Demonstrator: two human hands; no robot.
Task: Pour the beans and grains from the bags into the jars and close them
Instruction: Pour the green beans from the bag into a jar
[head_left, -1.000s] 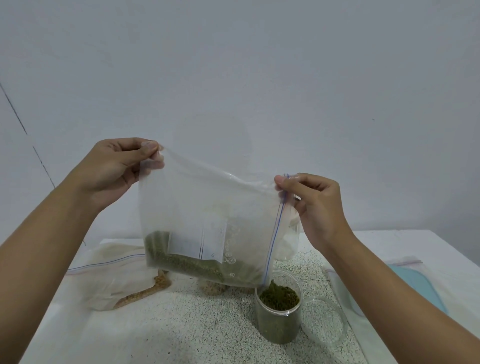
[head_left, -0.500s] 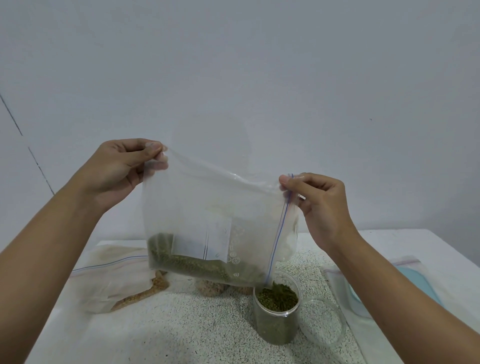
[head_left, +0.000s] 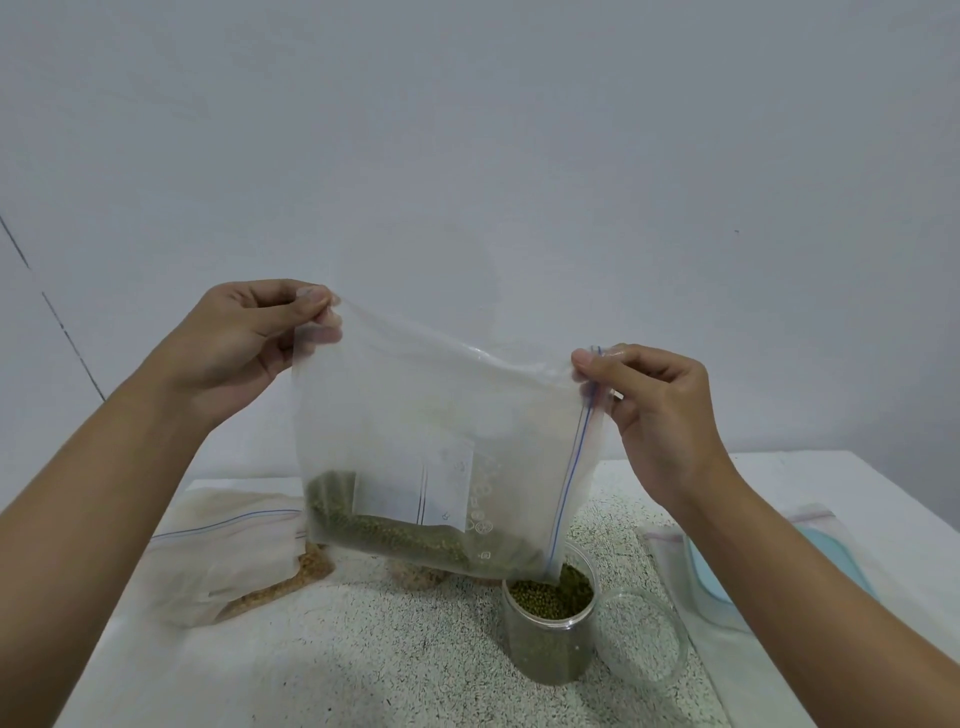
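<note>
Zip bag (head_left: 415, 415) of green beans (head_left: 395, 535), white label (head_left: 413, 491) (writing illegible)

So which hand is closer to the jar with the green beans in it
Right. The right hand pinches the bag's zipper corner above the jar and slightly to its right; the left hand holds the bag's far corner, higher and well off to the left.

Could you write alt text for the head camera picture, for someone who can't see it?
Two hands, left hand and right hand, hold a clear bag tilted, pouring green beans into an open jar on a speckled table.
</note>
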